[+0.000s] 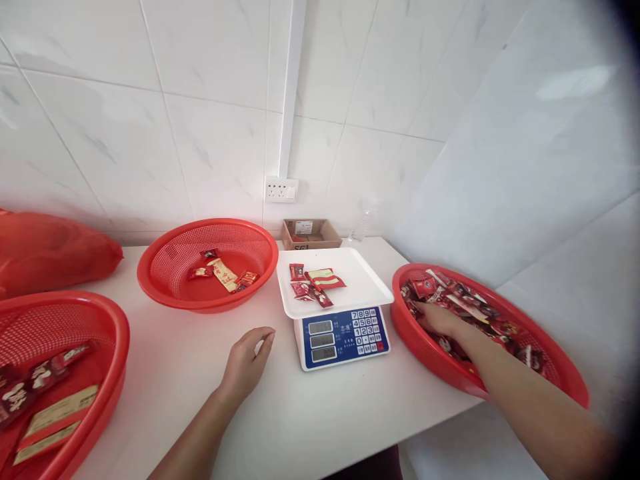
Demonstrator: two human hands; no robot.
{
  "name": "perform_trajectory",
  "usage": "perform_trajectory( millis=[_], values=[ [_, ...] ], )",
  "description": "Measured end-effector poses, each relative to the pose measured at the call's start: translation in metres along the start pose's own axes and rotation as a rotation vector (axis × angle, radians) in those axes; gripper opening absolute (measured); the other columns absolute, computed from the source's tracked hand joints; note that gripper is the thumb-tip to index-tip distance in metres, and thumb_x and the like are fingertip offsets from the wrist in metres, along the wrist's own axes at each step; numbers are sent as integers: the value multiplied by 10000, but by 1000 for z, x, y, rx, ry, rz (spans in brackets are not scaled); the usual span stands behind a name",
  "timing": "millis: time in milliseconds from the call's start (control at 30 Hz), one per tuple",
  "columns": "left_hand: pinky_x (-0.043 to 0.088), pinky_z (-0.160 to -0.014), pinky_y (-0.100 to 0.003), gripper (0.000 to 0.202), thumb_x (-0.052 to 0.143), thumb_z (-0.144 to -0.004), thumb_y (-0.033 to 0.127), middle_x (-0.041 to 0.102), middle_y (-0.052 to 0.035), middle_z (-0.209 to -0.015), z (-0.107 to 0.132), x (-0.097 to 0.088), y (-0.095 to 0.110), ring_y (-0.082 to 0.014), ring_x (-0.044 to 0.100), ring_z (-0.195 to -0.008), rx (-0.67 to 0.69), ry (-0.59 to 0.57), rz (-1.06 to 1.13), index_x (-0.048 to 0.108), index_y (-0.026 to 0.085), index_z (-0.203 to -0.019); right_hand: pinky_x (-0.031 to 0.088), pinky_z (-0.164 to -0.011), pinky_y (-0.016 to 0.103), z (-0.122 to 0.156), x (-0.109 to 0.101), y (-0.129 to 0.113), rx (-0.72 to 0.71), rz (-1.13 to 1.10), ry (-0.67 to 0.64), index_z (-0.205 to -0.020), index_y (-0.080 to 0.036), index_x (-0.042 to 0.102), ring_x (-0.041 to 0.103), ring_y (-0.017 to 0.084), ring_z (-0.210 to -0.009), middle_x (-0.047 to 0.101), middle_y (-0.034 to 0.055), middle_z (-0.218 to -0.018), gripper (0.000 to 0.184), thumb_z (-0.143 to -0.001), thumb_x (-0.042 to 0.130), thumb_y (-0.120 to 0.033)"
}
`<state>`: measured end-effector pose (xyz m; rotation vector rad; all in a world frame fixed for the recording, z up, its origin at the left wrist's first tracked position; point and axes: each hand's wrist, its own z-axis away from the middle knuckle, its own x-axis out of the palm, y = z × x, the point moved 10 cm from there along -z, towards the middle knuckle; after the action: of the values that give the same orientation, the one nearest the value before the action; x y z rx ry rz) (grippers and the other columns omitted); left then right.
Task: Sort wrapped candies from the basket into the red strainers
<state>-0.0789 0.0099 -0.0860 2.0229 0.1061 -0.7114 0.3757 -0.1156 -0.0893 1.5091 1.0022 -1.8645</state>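
My left hand [249, 359] is above the white table just left of the scale, its fingers curled in towards the thumb and nothing visible in them. My right hand [434, 319] reaches into the red basket [565, 383] on the right, among many small wrapped packets [465, 303]; its fingertips are hidden there. Between my hands stands a digital scale [345, 337] with a blue keypad panel. On its white tray [357, 277] lie several red snack packets [313, 293], one of them a flatter red and cream packet [326, 278].
A red basket [150, 267] at the back left holds a few packets and a cream one. Another red basket [113, 333] at the near left holds dark red packets. An orange-red bag [55, 247], a cardboard box [325, 237] and a clear plastic item [361, 227] are near the wall.
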Motion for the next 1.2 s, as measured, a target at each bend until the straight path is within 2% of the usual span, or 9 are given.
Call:
perform_trajectory(
  millis=[100, 267, 367, 467, 567, 700, 867, 1033, 1200],
  values=[
    [507, -697, -258, 229, 436, -860, 350, 679, -23, -852, -1, 0, -3, -160, 635, -804, -15, 0, 1, 621, 216, -876, 454, -735, 343, -3, -15, 6, 27, 20, 7, -804, -198, 639, 638, 252, -802, 693, 96, -833, 161, -733, 494, -201],
    [509, -702, -268, 235, 432, -862, 360, 675, -28, -856, 0, 1, -2, -167, 633, -810, -20, -13, 4, 617, 216, -881, 422, -752, 396, 4, -53, 11, 81, 24, 145, -829, -200, 597, 610, 304, -870, 668, 158, -896, 233, -827, 375, -272],
    [507, -704, -266, 230, 432, -864, 353, 674, -26, -864, 1, 2, 0, -165, 631, -816, -14, -25, 5, 616, 217, -884, 421, -759, 391, 11, -79, -3, 104, -23, 263, -838, -226, 581, 599, 306, -908, 659, 146, -926, 238, -831, 365, -325],
    [503, -711, -266, 223, 431, -867, 343, 674, -24, -859, 1, 2, 2, -160, 627, -810, -9, -28, 1, 614, 216, -887, 438, -763, 366, 19, -97, -37, 101, -186, 340, -873, -238, 558, 607, 271, -887, 663, 98, -906, 242, -826, 364, -376],
    [505, -687, -262, 227, 428, -868, 344, 675, -23, -856, 1, 1, 2, -159, 627, -795, -17, -26, -5, 618, 220, -884, 455, -713, 313, 19, -93, -93, -4, -360, 271, -920, -228, 531, 626, 209, -777, 670, 48, -837, 241, -811, 402, -399],
    [507, -673, -265, 246, 416, -872, 350, 674, -28, -859, 1, 0, 2, -163, 627, -790, -16, -23, -2, 623, 219, -885, 438, -615, 258, 16, -66, -178, -206, -338, 85, -908, -225, 524, 597, 154, -651, 654, 2, -779, 213, -775, 480, -385],
    [502, -692, -259, 231, 421, -871, 330, 676, -21, -851, 0, -1, 2, -156, 629, -789, 3, -16, -3, 622, 217, -882, 428, -626, 225, 17, -45, -264, -425, -364, -48, -854, -210, 560, 587, 136, -724, 649, 14, -875, 157, -774, 505, -333],
    [501, -679, -254, 228, 417, -868, 320, 675, -17, -824, -1, -4, 4, -153, 631, -770, 3, -3, -5, 620, 217, -860, 424, -565, 231, 8, -32, -285, -379, -319, -143, -1046, -222, 557, 591, 138, -657, 659, 33, -885, 292, -781, 509, -337],
    [499, -674, -255, 231, 411, -872, 317, 672, -20, -822, -1, -4, 7, -152, 627, -765, 4, -8, 2, 619, 215, -863, 443, -749, 257, 5, -40, -271, -412, -280, -58, -1027, -208, 587, 593, 177, -902, 638, 59, -1061, 275, -780, 522, -309]
  ],
)
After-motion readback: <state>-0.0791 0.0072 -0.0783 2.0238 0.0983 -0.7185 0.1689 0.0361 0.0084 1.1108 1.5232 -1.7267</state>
